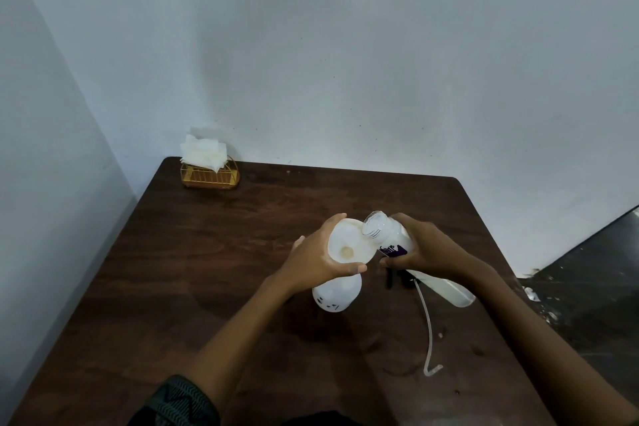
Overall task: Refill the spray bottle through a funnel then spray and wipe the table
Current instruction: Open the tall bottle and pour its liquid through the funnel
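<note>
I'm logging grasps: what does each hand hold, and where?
Left hand grips the funnel by its rim, atop the spray bottle. Right hand holds the tilted refill bottle around its middle.

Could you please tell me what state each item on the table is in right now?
White plastic spray bottle: upright, uncapped, funnel seated in neck.
White plastic funnel: steadied by left hand.
Clear plastic refill bottle: capless, tilted over funnel, held in right hand.
Sprayer head's translucent dip tube: lying on table.
Gold wire napkin holder: stocked.
</note>
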Available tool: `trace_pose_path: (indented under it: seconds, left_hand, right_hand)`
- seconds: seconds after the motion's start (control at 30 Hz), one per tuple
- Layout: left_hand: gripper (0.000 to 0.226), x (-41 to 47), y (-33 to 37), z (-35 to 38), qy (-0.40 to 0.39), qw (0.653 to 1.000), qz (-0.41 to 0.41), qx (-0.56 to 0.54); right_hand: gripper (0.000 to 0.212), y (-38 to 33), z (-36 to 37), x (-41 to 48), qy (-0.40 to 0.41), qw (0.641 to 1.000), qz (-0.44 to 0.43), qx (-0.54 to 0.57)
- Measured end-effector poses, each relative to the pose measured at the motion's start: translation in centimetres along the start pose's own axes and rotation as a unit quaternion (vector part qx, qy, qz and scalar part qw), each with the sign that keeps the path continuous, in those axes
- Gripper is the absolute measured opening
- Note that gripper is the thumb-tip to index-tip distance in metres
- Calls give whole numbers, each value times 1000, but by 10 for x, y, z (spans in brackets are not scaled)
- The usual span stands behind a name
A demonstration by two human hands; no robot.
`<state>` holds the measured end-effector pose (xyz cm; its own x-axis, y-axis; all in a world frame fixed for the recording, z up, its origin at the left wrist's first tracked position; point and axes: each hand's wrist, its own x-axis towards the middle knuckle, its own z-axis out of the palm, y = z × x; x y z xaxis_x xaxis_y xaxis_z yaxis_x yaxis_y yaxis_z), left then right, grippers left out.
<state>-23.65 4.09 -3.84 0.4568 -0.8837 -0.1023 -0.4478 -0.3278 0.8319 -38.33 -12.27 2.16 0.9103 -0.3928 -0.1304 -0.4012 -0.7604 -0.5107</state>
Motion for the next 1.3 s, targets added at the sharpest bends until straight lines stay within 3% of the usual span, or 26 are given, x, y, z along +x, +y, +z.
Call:
trace_pose_path:
  seconds: [1.3]
  left_hand:
    - [106, 2, 0, 2, -22, 998, -15, -51]
  right_hand:
    - [45, -11, -12, 9, -62, 997, 21, -31]
